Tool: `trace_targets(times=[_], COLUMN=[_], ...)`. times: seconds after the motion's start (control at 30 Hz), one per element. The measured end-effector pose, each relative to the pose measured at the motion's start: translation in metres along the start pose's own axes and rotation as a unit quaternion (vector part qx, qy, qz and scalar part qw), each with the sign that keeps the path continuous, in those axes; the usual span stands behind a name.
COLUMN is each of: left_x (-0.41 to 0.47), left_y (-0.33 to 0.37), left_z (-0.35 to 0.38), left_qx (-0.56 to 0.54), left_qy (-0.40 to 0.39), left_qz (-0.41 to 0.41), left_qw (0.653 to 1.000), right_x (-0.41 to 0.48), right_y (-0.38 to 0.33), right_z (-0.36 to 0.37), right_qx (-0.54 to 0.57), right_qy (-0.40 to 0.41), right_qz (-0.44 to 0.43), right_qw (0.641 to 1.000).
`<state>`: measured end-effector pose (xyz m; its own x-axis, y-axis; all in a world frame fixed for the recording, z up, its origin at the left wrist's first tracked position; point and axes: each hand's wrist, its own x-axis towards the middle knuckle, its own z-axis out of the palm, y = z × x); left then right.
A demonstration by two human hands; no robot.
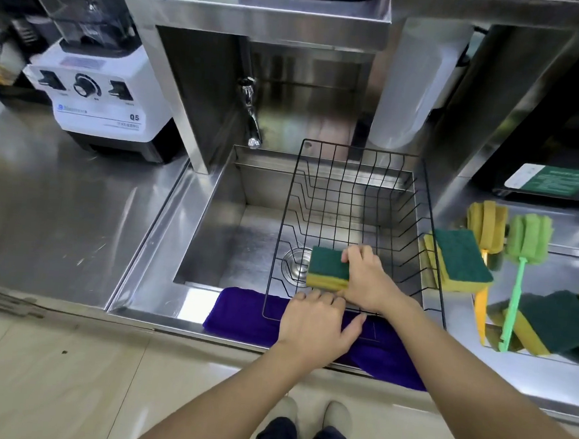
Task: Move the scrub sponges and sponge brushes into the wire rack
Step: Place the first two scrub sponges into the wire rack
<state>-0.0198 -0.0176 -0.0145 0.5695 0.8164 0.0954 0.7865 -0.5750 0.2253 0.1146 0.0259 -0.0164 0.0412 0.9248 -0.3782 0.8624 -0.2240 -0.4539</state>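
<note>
Right hand grasping sponge inside rack; left hand flat, fingers released, on rack's near rim

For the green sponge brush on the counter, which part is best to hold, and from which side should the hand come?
Grip the green sponge brush by its thin straight handle, near the middle, coming from above. The handle lies bare on top of the scrub sponges, while its head sits close beside the yellow sponge brush. The right hand is nearer, but holds a sponge now.

Green-yellow scrub sponge inside black wire rack, flat
</note>
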Motion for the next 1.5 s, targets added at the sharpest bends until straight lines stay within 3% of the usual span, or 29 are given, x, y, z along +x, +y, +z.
trace_targets(times=[0.1,0.23,0.37,0.53,0.67,0.77,0.87,0.97,1.07,1.13,1.23,1.33,1.4,1.5], left_x=[0.001,0.000,-0.002,-0.003,0.000,0.004,0.010,0.019,0.028,0.031,0.032,0.032,0.032,0.033], left_y=[0.000,0.000,-0.001,-0.001,0.003,0.010,0.023,0.043,0.058,0.062,0.061,0.060,0.059,0.058], left_z=[0.001,0.002,0.004,0.006,0.005,0.004,0.003,0.004,0.007,0.011,0.016,0.018,0.019,0.020], left_qx=[-0.004,-0.010,-0.020,-0.007,-0.004,0.004,0.008,-0.005,-0.013,-0.001,0.004,-0.002,0.000,0.001], left_qy=[0.008,0.036,0.073,0.082,0.048,0.023,0.001,-0.025,-0.054,-0.063,-0.053,-0.054,-0.057,-0.056], left_qz=[-0.002,0.009,0.030,0.045,0.057,0.072,0.100,0.128,0.139,0.154,0.185,0.193,0.189,0.184], left_qw=[1.000,0.999,0.997,0.996,0.997,0.997,0.995,0.991,0.989,0.986,0.981,0.980,0.980,0.981], right_x=[0.001,-0.003,-0.006,-0.007,-0.008,-0.015,-0.021,-0.026,-0.028,-0.031,-0.036,-0.040,-0.039,-0.036], right_y=[0.004,0.000,-0.002,0.002,0.003,0.004,0.005,0.022,0.048,0.066,0.095,0.108,0.110,0.114], right_z=[-0.011,-0.017,-0.006,-0.015,-0.017,-0.022,-0.041,-0.066,-0.082,-0.086,-0.078,-0.070,-0.068,-0.074], right_qx=[0.036,0.063,0.070,0.158,0.132,0.099,0.133,0.128,0.058,0.051,0.025,0.119,0.240,0.302], right_qy=[-0.072,-0.045,-0.090,-0.130,-0.136,-0.076,0.073,0.252,0.372,0.372,0.307,0.241,0.224,0.237], right_qz=[-0.025,-0.065,-0.105,-0.076,-0.061,-0.063,-0.056,-0.037,0.055,0.155,0.245,0.259,0.246,0.254], right_qw=[0.996,0.995,0.988,0.976,0.980,0.990,0.987,0.959,0.925,0.914,0.919,0.928,0.912,0.888])
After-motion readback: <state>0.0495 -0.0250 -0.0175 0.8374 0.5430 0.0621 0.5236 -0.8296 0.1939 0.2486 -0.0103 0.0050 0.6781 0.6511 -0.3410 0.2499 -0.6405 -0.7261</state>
